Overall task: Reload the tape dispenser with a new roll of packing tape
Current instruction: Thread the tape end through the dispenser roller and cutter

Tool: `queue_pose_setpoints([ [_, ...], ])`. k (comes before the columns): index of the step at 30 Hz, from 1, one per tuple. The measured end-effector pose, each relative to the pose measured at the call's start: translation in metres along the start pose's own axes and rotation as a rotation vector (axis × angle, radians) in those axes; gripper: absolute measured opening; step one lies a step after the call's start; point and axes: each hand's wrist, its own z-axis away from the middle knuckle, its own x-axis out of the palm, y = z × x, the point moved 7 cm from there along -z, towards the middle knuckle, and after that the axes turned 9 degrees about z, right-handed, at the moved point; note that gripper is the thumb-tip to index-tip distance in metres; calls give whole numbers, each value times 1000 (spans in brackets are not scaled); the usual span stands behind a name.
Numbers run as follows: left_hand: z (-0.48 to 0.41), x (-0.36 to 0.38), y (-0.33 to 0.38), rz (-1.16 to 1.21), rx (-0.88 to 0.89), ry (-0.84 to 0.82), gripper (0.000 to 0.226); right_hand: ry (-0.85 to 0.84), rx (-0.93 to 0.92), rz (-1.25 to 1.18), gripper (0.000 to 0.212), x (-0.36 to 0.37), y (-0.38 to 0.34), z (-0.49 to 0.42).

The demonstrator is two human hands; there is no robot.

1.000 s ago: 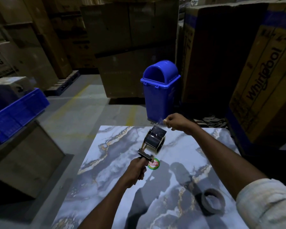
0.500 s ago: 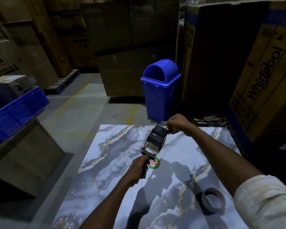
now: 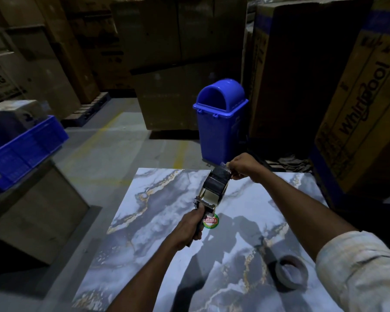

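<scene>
I hold the tape dispenser (image 3: pixel 213 191) up over the marbled table (image 3: pixel 158 221). My left hand (image 3: pixel 189 227) grips its dark handle from below. A roll of clear packing tape sits in its metal frame. My right hand (image 3: pixel 242 166) pinches the loose end of the tape (image 3: pixel 223 164) at the dispenser's far tip, close against the frame. An empty cardboard tape core (image 3: pixel 291 272) lies flat on the table at the right, under my right forearm.
A blue swing-lid bin (image 3: pixel 220 122) stands on the floor just beyond the table. A round red-and-green sticker (image 3: pixel 211 221) is on the tabletop. Tall cardboard cartons (image 3: pixel 358 104) wall the right and back. A blue crate (image 3: pixel 20 152) sits on a box at left.
My right hand has come down and in toward the dispenser's tip with the tape end. The dispenser has tilted more toward the far right; my left hand stays on the handle.
</scene>
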Motion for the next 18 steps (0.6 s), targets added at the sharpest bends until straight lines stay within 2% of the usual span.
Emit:
queue_pose_setpoints([
  [3,-3,-5,2,-22,-4,75,89,0,-5,12,14,0,-1,-2],
  [8,-5,-13,-1,-37,-68,237,93,-23,-29,11,13,3,-3,-3],
  [11,-7,-17,-4,-35,-125,330,95,-23,-43,9,21,5,-8,-4],
  [18,-6,-17,-7,-44,-192,327,97,-59,-69,31,24,9,-18,-5],
])
